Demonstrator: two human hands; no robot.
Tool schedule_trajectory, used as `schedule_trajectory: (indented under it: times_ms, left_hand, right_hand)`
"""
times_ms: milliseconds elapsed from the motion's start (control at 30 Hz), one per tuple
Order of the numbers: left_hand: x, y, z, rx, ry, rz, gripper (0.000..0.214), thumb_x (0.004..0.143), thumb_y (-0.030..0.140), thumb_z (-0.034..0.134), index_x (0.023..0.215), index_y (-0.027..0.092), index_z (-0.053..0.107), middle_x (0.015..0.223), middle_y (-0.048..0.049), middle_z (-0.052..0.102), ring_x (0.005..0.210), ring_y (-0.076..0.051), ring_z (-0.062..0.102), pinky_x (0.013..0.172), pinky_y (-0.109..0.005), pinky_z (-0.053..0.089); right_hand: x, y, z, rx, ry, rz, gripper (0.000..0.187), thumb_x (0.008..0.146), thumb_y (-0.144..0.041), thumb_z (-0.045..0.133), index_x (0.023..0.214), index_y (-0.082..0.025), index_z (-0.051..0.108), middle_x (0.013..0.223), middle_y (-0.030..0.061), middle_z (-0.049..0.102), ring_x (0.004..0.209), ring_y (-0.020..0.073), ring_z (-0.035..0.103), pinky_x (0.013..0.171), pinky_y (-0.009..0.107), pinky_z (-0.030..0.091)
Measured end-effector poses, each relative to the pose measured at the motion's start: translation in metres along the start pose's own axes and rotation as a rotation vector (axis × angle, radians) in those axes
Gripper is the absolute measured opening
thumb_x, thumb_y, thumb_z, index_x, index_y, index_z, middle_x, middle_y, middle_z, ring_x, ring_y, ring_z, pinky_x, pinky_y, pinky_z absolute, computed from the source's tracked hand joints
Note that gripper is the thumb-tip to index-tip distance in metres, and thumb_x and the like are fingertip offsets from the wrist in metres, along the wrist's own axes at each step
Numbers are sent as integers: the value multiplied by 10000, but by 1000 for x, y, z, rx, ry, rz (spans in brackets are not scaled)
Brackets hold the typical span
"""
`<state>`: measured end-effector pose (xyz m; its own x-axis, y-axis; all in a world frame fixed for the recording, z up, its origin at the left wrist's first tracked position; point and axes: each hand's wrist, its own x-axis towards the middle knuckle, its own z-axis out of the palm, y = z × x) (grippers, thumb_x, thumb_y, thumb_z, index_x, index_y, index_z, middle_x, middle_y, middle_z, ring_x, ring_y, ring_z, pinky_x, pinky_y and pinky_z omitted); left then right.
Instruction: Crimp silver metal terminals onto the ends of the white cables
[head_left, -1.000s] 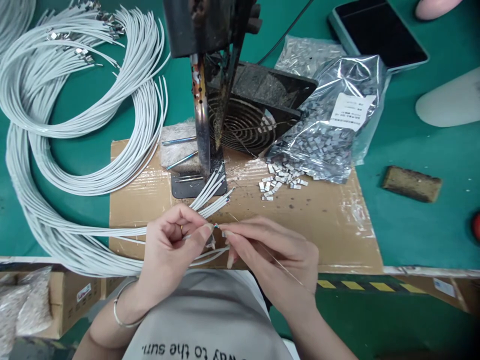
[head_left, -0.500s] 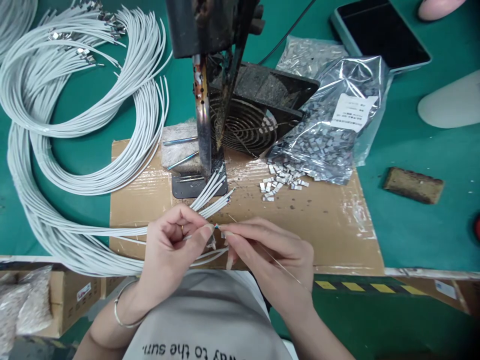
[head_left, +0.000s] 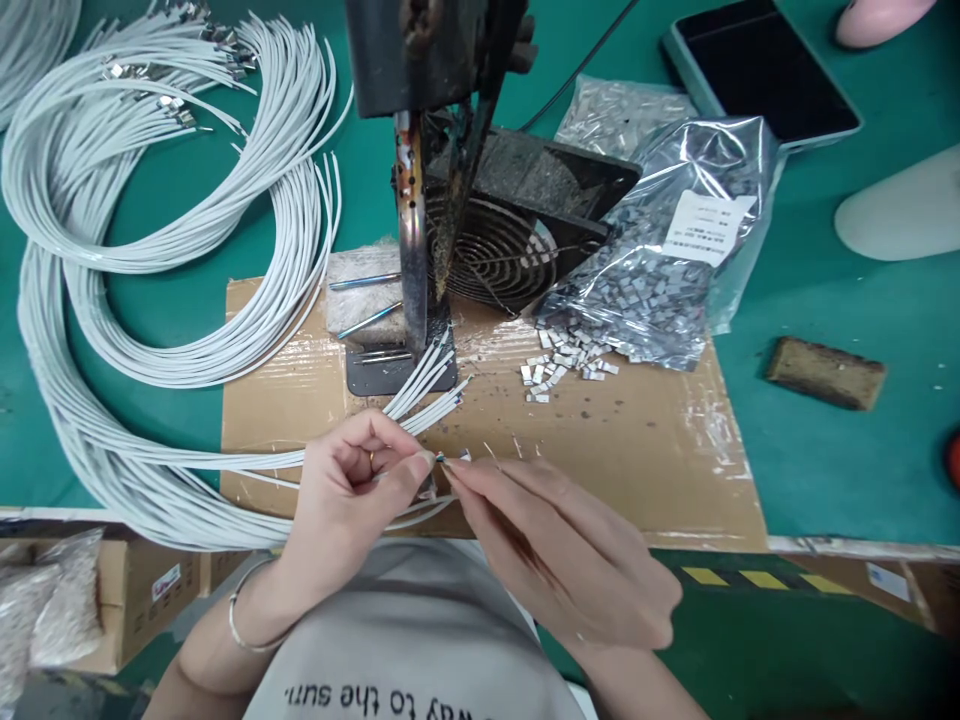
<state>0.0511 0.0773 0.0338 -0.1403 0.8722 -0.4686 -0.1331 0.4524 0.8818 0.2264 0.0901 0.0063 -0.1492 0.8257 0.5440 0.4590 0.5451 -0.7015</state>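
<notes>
My left hand [head_left: 360,490] is closed, thumb and forefinger pinching a white cable close to its stripped end. Tiny coloured inner wires [head_left: 440,458] stick out past the fingertips. Opposite it, my right hand [head_left: 555,540] is closed too, its thumb and forefinger tips pinched at these inner wires. A thin bare strand [head_left: 490,451] shows behind the right fingers; where it leads is hidden. Just beyond both hands lie more white cable ends [head_left: 431,395], some with stripped tips, beneath a soldering machine's metal tube [head_left: 411,230].
Coiled white cables [head_left: 90,420] fill the left side. A black fan [head_left: 495,250] stands behind the cardboard [head_left: 637,450]. Small metal-and-white connectors [head_left: 559,365] lie beside a clear bag [head_left: 660,310] of similar parts. A brown block [head_left: 825,372] and a tablet-like device [head_left: 765,70] are at right.
My right hand has turned, its back swinging outward to the right and its fingers straightening. The thin strand across it no longer shows at full length. My left hand has hardly moved.
</notes>
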Motion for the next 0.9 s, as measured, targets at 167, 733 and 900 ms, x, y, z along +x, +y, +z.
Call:
schedule_trajectory:
  times_ms: [167, 733, 900]
  left_hand:
    - [-2, -1, -3, -4, -18, -10, 222, 902, 316, 834, 762, 194, 713, 601, 16, 575, 540, -100, 414, 485, -226, 305]
    - [-9, -7, 4, -13, 16, 21, 263, 865, 440, 869, 743, 248, 738, 721, -33, 680, 566, -138, 445, 476, -293, 312]
    - [2, -2, 4, -82, -66, -58, 322, 837, 477, 875, 765, 215, 702, 634, -9, 615, 531, -113, 424, 470, -270, 307]
  right_hand:
    - [-7, 3, -5, 86, 56, 251, 442, 871, -20, 800, 1139, -368, 852, 856, -19, 847, 648, 175, 780, 644, 295, 687]
    - [5, 6, -2, 623, -124, 727, 203, 966, -230, 764, 923, -383, 890, 744, 11, 749, 488, 151, 671, 447, 272, 581]
    - [-2, 22, -10, 459, -37, 749, 37, 895, -366, 872, 880, -332, 865, 645, 0, 685, 545, 188, 653, 506, 319, 591]
